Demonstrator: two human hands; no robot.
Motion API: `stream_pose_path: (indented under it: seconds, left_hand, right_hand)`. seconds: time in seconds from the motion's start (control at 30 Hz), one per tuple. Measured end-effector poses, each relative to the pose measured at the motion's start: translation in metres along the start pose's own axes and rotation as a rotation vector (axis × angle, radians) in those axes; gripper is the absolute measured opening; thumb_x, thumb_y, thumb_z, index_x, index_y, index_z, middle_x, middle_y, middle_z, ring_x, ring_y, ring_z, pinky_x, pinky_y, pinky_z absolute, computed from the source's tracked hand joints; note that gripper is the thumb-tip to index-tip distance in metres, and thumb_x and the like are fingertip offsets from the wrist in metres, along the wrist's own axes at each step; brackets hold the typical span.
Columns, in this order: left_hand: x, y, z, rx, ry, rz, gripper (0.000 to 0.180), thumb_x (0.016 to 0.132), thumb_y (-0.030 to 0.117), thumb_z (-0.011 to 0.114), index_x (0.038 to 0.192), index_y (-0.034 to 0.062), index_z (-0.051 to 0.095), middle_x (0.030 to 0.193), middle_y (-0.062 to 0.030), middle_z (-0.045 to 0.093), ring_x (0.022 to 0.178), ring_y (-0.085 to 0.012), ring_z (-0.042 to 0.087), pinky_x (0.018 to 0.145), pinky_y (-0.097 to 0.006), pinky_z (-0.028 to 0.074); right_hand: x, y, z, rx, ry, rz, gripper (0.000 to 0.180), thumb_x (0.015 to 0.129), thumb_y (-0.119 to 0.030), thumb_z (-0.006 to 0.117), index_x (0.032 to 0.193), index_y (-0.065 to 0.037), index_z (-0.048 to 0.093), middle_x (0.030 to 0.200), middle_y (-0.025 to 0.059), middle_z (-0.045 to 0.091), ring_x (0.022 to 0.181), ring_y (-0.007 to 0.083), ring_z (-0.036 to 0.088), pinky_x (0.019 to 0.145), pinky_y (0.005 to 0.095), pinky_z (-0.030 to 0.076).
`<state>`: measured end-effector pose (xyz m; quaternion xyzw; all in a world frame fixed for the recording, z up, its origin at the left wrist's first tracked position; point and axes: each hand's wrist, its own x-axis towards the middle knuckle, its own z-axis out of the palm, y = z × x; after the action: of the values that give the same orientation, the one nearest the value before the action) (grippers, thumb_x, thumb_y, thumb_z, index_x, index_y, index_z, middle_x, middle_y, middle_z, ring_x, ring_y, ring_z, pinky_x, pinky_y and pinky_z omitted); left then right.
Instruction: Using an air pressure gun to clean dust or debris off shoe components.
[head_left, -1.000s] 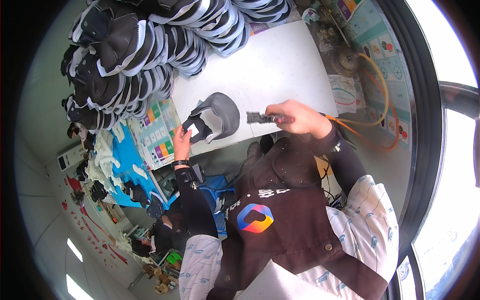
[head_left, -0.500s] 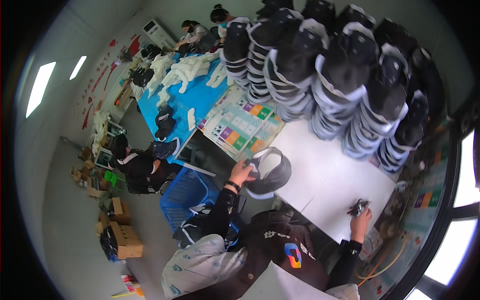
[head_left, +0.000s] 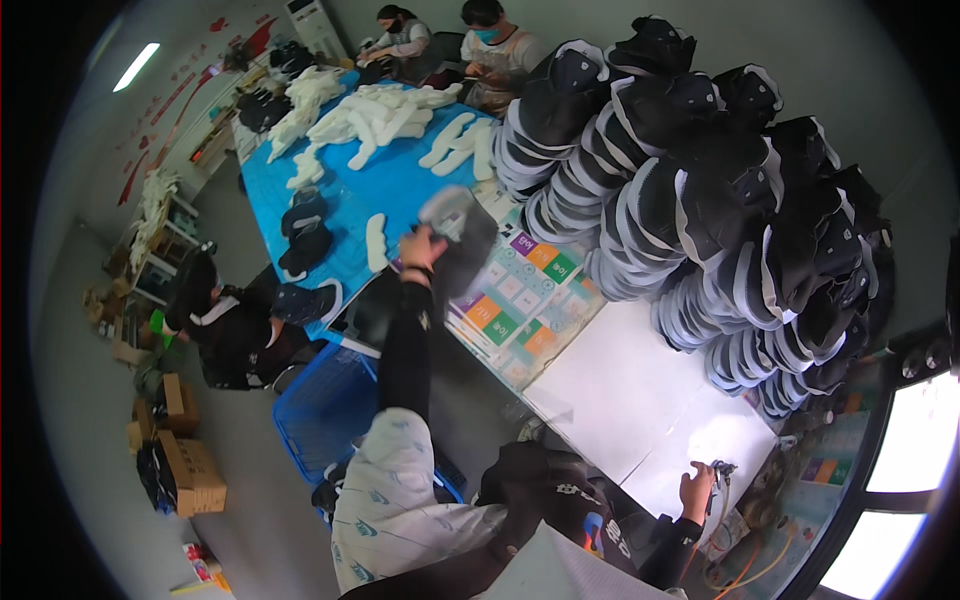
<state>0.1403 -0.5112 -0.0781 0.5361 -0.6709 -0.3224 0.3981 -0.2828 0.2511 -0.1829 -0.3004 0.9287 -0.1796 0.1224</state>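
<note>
The left hand (head_left: 420,247) grips a dark cap (head_left: 458,240), held out over the edge of the blue table (head_left: 350,190). The right hand (head_left: 697,490) is closed around a small metal tool (head_left: 722,470) at the white table (head_left: 640,390) beside stacked caps (head_left: 720,200)

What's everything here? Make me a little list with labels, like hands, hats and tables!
left hand: left hand stretched far out, holding a dark cap over the table edge
right hand: right hand gripping a small metal tool at the white table
hats: tall stacks of dark caps on the white table
colours: sheet of coloured squares
blue table: blue table with white pieces
others: two people seated at the far end
</note>
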Motion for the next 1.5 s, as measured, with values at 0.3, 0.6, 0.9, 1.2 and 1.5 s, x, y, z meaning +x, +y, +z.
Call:
stream_pose_path:
  seconds: [0.3, 0.6, 0.9, 1.2, 1.5]
  left_hand:
    - [0.158, 0.036, 0.076, -1.016, 0.341, 0.048, 0.036, 0.095, 0.004, 0.065, 0.128, -0.0004, 0.053, 0.105, -0.0103, 0.065, 0.089, -0.0182, 0.063, 0.078, -0.035, 0.053]
    - [0.051, 0.249, 0.111, -0.208, -0.014, 0.671, 0.031, 0.096, 0.017, 0.074, 0.121, 0.0028, 0.064, 0.106, -0.0127, 0.071, 0.095, -0.0263, 0.069, 0.081, -0.036, 0.054]
    - [-0.017, 0.431, 0.202, -0.202, -0.528, 1.045, 0.04, 0.092, 0.023, 0.081, 0.124, 0.0039, 0.065, 0.111, -0.0125, 0.071, 0.096, -0.0261, 0.069, 0.084, -0.036, 0.057]
    - [-0.051, 0.553, 0.341, 0.375, -0.263, 0.925, 0.051, 0.093, 0.045, 0.067, 0.113, -0.0018, 0.071, 0.109, -0.0261, 0.071, 0.094, -0.0453, 0.071, 0.079, -0.053, 0.06]
    - [-0.013, 0.573, 0.194, 0.146, 0.204, 1.197, 0.035, 0.099, 0.027, 0.059, 0.079, 0.0004, 0.068, 0.073, -0.0236, 0.068, 0.073, -0.0436, 0.07, 0.065, -0.054, 0.057]
  right_hand:
    - [-0.058, -0.039, -0.012, -0.023, 0.091, 0.122, 0.032, 0.08, -0.005, 0.071, 0.111, -0.006, 0.07, 0.121, 0.0177, 0.065, 0.123, 0.0395, 0.055, 0.111, 0.0485, 0.043]
    - [-0.061, -0.051, -0.035, -0.022, 0.101, 0.177, 0.031, 0.078, -0.006, 0.071, 0.109, -0.008, 0.07, 0.119, 0.0183, 0.066, 0.119, 0.0398, 0.057, 0.107, 0.048, 0.045]
    - [-0.076, -0.079, -0.044, 0.087, 0.233, 0.185, 0.027, 0.08, -0.009, 0.071, 0.107, -0.006, 0.073, 0.115, 0.0184, 0.067, 0.12, 0.0385, 0.056, 0.107, 0.0465, 0.045]
    - [-0.11, -0.078, -0.04, 0.103, 0.295, 0.265, 0.026, 0.08, -0.009, 0.071, 0.106, -0.007, 0.074, 0.113, 0.018, 0.067, 0.116, 0.0393, 0.058, 0.105, 0.0469, 0.047]
    - [-0.106, -0.1, -0.077, 0.272, 0.237, 0.193, 0.028, 0.088, -0.003, 0.068, 0.116, -0.003, 0.071, 0.119, 0.0171, 0.066, 0.112, 0.0358, 0.063, 0.1, 0.0409, 0.051]
